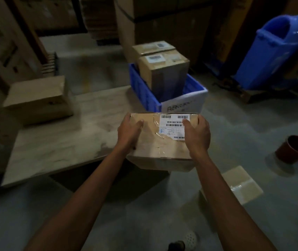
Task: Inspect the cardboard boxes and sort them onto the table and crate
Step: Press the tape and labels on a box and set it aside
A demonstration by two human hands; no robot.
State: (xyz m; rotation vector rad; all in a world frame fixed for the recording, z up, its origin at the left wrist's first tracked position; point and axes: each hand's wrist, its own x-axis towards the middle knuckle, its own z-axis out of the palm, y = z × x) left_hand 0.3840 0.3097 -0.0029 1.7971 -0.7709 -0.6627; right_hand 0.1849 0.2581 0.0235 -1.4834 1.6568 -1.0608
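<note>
fingers (138, 123) curl round a labelled box (155, 144): the left hand (129, 132) grips its left side, the right hand (197, 134) its right side, thumb on the white label. it is held at the right edge of the table (63, 142), just before the blue crate (144, 93), where 2 boxes (162, 73) stand. a plain box (37, 100) lies on the table's far left.

A table (54, 142) fills the left, with a cardboard box (37, 100) on its far left corner. At its far right corner stands a crate (144, 95) with two boxes in it, the nearer box (162, 73) before the farther box (152, 48). Near the crate, the left hand (129, 132) and right hand (197, 134) grip the held box (155, 142) by its sides. A trash bin (275, 51) stands far right; a pot (296, 149) lies right.
</note>
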